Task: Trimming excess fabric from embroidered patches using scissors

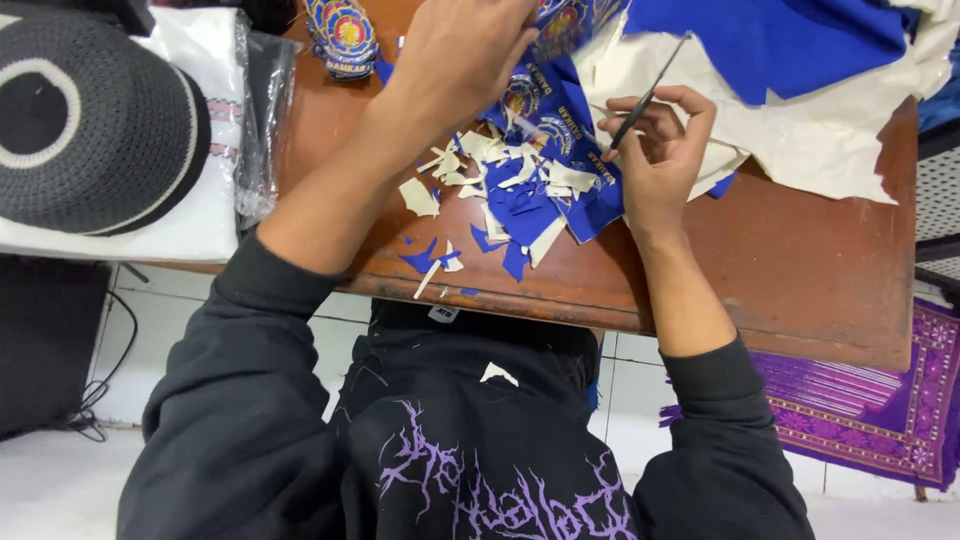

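My left hand [455, 55] reaches far across the brown wooden table [800, 260] and grips a round embroidered patch on blue fabric [560, 25] at the top edge. My right hand [660, 150] holds a thin dark tool [648, 95], probably small scissors, pointing up and away. Between the hands lies a strip of blue fabric with more round patches [540, 120]. Cream and blue cuttings [490, 190] are scattered on the table under my left forearm.
A stack of finished patches [342, 35] lies at the table's back. Cream cloth [800, 130] and blue cloth [780, 35] cover the back right. A black knitted cap [90, 120] rests on wrapped white fabric [200, 210] at left. A purple rug [870, 400] lies on the floor.
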